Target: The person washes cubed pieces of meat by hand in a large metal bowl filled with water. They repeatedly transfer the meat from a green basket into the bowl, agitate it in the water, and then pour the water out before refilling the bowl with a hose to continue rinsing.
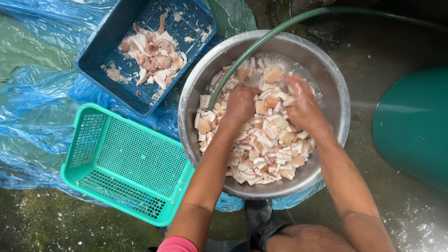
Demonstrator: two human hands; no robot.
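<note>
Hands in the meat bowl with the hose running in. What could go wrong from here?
1. The hose only rests over the bowl rim; the left hand moving beside it could knock it out onto the wet floor.
2. The meat pieces are piled high toward the near rim, so stirring by the right hand could push some over the edge.
3. The teal basket sits tilted against the bowl and may shift if bumped.

Bare forearms and wet hands; a pink sleeve covers the left upper arm.
</note>
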